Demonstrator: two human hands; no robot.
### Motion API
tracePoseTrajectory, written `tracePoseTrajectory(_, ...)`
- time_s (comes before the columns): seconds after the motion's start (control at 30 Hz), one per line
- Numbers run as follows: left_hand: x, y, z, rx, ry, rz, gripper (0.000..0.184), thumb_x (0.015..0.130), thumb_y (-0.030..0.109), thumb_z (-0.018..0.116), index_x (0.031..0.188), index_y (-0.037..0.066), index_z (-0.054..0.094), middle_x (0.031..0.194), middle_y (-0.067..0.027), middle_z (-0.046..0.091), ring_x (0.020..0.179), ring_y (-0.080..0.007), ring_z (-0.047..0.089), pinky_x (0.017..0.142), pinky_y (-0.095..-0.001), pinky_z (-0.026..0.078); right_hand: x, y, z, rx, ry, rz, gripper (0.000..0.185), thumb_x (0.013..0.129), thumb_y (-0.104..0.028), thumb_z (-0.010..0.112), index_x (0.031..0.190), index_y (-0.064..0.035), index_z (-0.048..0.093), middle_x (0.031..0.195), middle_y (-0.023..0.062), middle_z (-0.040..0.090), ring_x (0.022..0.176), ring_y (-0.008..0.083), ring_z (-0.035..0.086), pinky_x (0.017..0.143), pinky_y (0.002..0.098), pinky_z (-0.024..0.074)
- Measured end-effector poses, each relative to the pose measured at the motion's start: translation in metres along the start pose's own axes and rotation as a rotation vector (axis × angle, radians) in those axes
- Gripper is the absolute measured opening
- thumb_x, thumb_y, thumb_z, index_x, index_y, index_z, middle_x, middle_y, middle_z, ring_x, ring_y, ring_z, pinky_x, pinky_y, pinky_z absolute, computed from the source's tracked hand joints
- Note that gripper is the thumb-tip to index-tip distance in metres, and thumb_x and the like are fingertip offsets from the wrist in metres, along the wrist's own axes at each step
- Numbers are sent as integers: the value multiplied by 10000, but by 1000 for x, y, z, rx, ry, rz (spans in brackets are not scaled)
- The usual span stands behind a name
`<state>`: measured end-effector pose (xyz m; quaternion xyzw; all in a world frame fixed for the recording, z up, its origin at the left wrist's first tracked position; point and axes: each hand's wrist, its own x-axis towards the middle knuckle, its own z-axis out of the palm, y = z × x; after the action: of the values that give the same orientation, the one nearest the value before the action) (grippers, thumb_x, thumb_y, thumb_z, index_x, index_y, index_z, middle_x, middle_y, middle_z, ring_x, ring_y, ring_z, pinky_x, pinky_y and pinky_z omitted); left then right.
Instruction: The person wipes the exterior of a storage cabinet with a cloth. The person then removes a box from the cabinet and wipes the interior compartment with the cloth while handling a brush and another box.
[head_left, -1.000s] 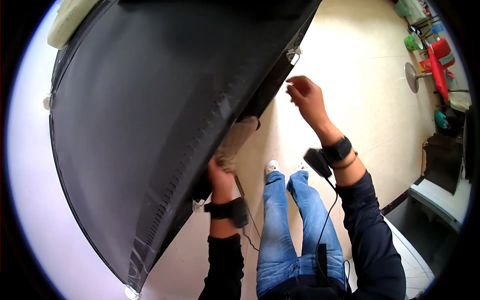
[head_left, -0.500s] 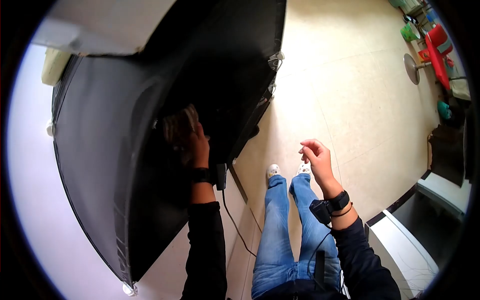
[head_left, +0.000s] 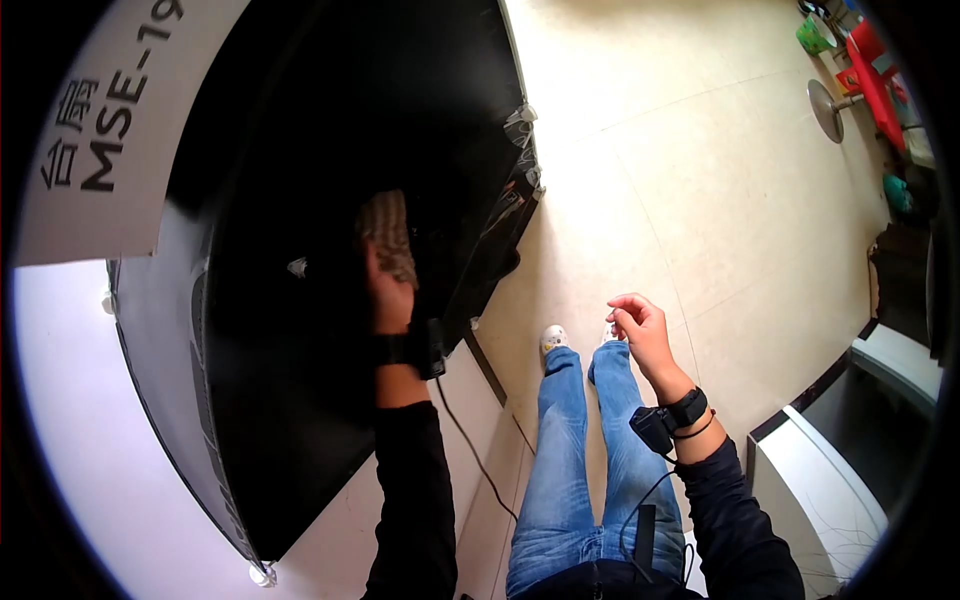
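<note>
At left hand (head_left: 391, 300), forward-pointing ribbed item (head_left: 386, 221)

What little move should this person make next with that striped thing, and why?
Perhaps lower the striped thing slowly, feeling for support: the left hand seems to grip it inside the black fabric rack, where it's too dark to see what lies beneath.

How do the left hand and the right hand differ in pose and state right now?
The left hand grips a tan striped item, while the right hand shows nothing in its grasp, its fingers loosely curled.
The left hand is against the dark inside of the black unit; the right hand is over the pale floor.
The left hand looks shadowed and slightly blurred, the right hand brighter and sharper.
Both have black wrist straps.
</note>
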<state>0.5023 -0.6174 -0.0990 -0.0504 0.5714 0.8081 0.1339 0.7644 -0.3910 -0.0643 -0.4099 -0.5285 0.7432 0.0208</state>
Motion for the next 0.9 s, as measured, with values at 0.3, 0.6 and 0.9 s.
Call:
tracePoseTrajectory(0.3, -72, 99, 31, -226, 42, 115, 452, 829, 286, 416, 1194, 31, 336, 1210, -128, 373, 1094, -268, 379, 918, -387, 310, 5, 1, -23, -33, 17, -10, 121, 751, -60, 459, 828, -38, 549, 667, 17, 555, 545, 63, 481, 466, 187, 373)
tracePoseTrajectory(0.6, -51, 10, 161, -397, -88, -553, 360, 759, 95, 512, 1101, 17, 434, 1092, -99, 483, 996, -235, 465, 871, -353, 363, 1, -8, -38, -47, 24, -14, 121, 763, -31, 448, 837, -24, 543, 667, 32, 548, 542, 64, 481, 472, 172, 374)
tracePoseTrajectory(0.9, -32, -7, 119, -423, 100, -330, 333, 800, 160, 443, 1104, 24, 445, 1112, -105, 480, 1036, -247, 440, 896, -366, 338, -5, -8, -68, -98, 48, 13, 120, 764, -30, 444, 833, -28, 542, 676, 31, 555, 547, 63, 490, 466, 167, 363)
